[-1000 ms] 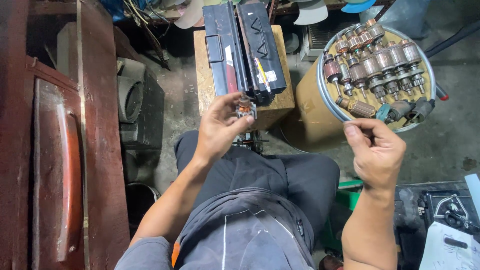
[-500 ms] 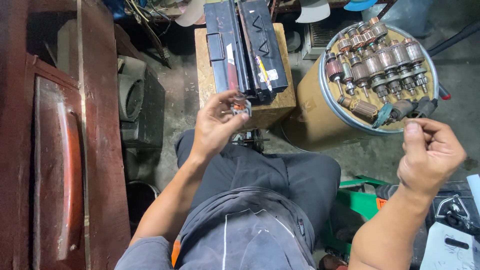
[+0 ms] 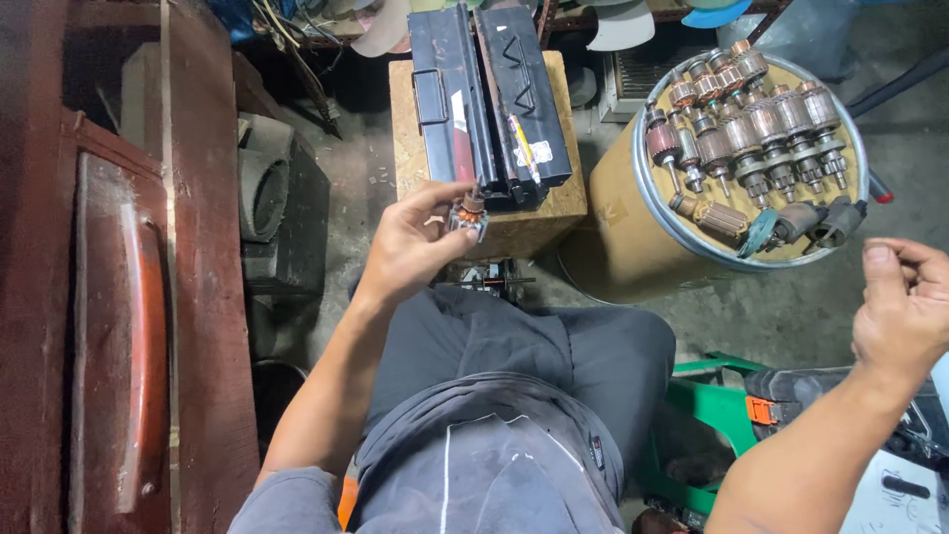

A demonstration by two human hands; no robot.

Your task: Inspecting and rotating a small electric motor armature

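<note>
Right hand (image 3: 905, 307) has swung farther right, grip closed; left hand (image 3: 415, 247) still pinches small armature (image 3: 469, 213).

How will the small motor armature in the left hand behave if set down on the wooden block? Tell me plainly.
The small armature looks dense for its size, with copper windings and a steel shaft. Its round body would probably roll on the wooden block. The left hand pinches it easily, so it seems rigid.
</note>
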